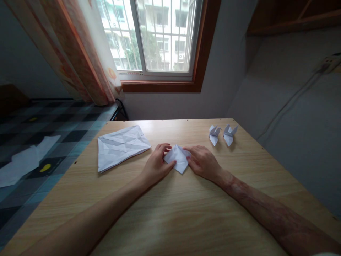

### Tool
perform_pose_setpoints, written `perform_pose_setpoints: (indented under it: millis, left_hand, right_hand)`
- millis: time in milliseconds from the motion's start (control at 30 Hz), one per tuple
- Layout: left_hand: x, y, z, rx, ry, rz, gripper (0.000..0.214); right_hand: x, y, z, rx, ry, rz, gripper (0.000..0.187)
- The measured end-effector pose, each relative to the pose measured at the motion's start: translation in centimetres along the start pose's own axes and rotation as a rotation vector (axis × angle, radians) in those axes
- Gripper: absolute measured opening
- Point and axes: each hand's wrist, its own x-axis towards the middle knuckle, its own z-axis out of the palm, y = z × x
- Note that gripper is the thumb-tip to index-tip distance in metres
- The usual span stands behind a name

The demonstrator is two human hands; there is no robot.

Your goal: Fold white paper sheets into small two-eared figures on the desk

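Note:
A small white folded paper piece (pixel 178 158) lies on the wooden table (pixel 173 213), kite-shaped with its tip toward me. My left hand (pixel 157 163) rests on its left edge, fingers curled and pinching the paper. My right hand (pixel 203 161) presses its right edge with bent fingers. Both forearms reach in from the bottom of the view.
A creased, partly unfolded white sheet (pixel 119 145) lies left of my hands. Two finished small paper figures (pixel 214 134) (pixel 229 134) stand at the back right. A checked bed (pixel 39 142) with white paper (pixel 23 160) is left of the table; wall and window (pixel 157 35) are behind it.

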Motion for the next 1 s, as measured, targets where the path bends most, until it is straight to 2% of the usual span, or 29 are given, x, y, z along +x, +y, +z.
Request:
perform_pose_setpoints:
  millis: [133,200,500,700,800,1000]
  left_hand:
    - [-0.07,-0.04,0.01,0.014,0.0,-0.004,0.044]
    - [-0.12,0.04,0.0,0.026,0.004,-0.012,0.045]
    - [0.01,0.65,-0.52,0.24,-0.001,-0.052,0.041]
    - [0.07,0.67,-0.63,0.237,-0.01,-0.059,0.04]
    - [0.02,0.5,-0.58,0.238,-0.009,-0.074,0.042]
    - [0.06,0.44,-0.57,0.246,0.001,-0.04,0.039]
  right_hand:
    - [0.03,0.4,0.32,-0.008,0.057,0.042,0.022]
    - [0.03,0.6,0.46,0.009,0.07,0.069,0.02]
    - [-0.09,0.64,0.67,-0.073,0.091,0.116,0.021]
    - [-0.26,0.76,0.85,-0.183,0.11,0.181,0.032]
    - [-0.27,0.78,0.81,-0.176,0.115,0.166,0.03]
    - [-0.27,0.55,0.57,-0.082,0.145,0.045,0.014]
